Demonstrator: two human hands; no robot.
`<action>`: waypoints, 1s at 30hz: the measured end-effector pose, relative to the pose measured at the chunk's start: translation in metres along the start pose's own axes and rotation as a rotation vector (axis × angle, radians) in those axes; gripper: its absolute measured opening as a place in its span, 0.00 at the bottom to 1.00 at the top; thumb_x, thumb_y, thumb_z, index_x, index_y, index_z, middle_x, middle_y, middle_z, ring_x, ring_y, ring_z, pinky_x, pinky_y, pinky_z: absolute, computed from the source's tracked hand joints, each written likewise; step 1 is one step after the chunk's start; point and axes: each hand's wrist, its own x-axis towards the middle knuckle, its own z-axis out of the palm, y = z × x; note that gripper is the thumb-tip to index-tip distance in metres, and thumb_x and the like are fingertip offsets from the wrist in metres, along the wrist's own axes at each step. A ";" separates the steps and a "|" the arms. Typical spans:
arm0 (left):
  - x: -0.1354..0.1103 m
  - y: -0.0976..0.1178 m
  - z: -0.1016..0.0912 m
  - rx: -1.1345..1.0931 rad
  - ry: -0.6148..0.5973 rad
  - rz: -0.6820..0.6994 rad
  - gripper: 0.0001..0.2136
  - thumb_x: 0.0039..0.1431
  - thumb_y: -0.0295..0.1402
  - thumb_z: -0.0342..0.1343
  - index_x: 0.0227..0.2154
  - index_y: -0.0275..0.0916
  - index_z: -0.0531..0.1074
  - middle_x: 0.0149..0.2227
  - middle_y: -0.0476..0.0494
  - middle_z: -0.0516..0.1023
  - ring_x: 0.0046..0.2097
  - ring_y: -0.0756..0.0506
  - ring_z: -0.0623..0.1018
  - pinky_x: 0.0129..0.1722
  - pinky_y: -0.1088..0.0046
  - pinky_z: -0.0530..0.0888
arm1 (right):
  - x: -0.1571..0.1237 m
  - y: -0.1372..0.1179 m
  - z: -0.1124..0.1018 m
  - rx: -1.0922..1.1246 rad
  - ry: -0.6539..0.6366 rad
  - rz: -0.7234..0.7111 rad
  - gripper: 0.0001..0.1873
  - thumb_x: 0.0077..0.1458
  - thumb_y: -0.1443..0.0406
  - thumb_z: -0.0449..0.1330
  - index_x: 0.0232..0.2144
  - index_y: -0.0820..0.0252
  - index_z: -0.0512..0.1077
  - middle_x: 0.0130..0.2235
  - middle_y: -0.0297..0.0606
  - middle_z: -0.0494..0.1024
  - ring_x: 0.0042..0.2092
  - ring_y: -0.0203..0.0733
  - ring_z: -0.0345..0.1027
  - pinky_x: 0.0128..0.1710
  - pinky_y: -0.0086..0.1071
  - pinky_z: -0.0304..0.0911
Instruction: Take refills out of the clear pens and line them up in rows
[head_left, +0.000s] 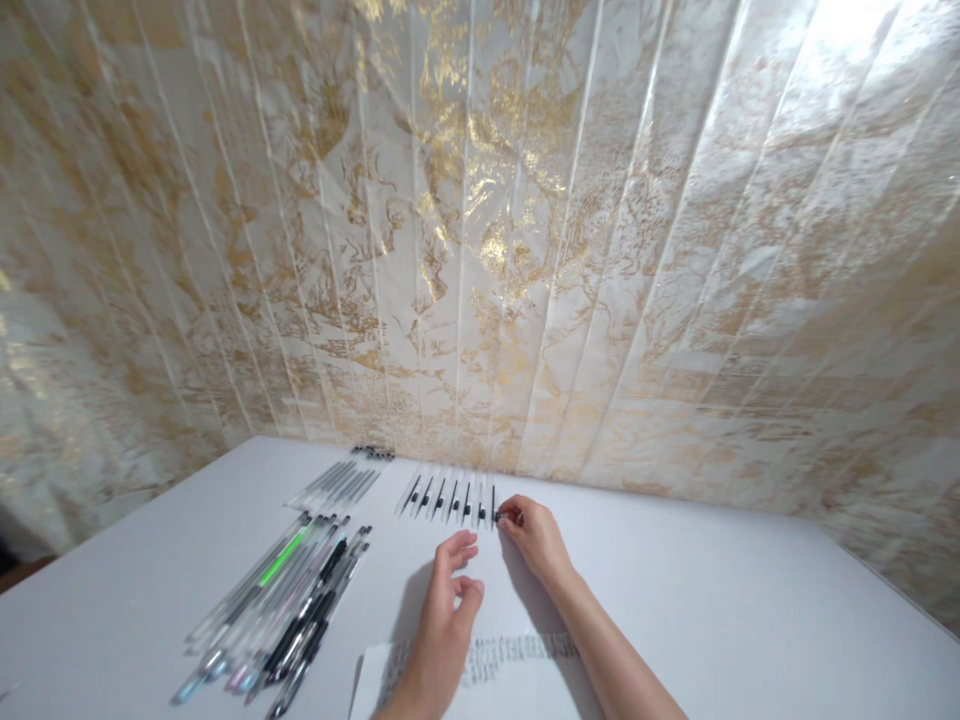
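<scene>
Counter (712,600): flat, matte white, set against a wall (480,250) of glossy ribbed panels, cream veined with gold.

Right hand (534,535) reaches to the far side, near the wall. Thumb and forefinger are pinched on the black tip of the last tube (494,512), a thin clear plastic piece lying at the right end of a row of tubes (442,497).

Row: slim clear sticks, each dark-tipped, laid side by side with small gaps, slightly fanned.

Left hand (444,610) sits nearer than the row, resting or hovering, cannot tell which. Its fingers (459,547) are loosely curled, grasping nothing. Under the left wrist lies a paper sheet (517,660), white, with lines of small print too fine to read.

Left of the row: a bundle of thin grey refills (337,485), straight and close-packed. Small black bits (375,453) lie beyond them by the wall, shape unclear.

Nearer left: a heap of pens (285,590). Long slender barrels, mostly clear plastic, some black-gripped, one bright green, roughly parallel and overlapping.
</scene>
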 end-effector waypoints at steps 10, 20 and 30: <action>-0.002 0.005 -0.001 0.019 -0.027 -0.015 0.18 0.57 0.37 0.51 0.50 0.42 0.63 0.56 0.36 0.66 0.59 0.38 0.65 0.55 0.58 0.62 | 0.000 0.001 0.000 -0.003 -0.012 0.005 0.12 0.49 0.70 0.56 0.35 0.61 0.77 0.32 0.39 0.79 0.34 0.40 0.70 0.37 0.28 0.60; -0.001 0.000 -0.001 0.033 -0.030 -0.014 0.18 0.57 0.38 0.50 0.51 0.42 0.62 0.57 0.36 0.65 0.59 0.39 0.65 0.55 0.60 0.62 | 0.003 0.008 0.003 0.057 0.014 -0.032 0.11 0.47 0.69 0.57 0.34 0.60 0.76 0.29 0.37 0.78 0.32 0.39 0.69 0.34 0.28 0.60; -0.001 0.004 -0.001 0.113 -0.066 -0.023 0.18 0.58 0.35 0.47 0.52 0.43 0.60 0.58 0.37 0.64 0.59 0.41 0.65 0.55 0.61 0.63 | 0.010 0.012 -0.004 0.394 0.099 0.034 0.10 0.42 0.61 0.59 0.29 0.60 0.71 0.23 0.31 0.70 0.25 0.36 0.61 0.27 0.30 0.57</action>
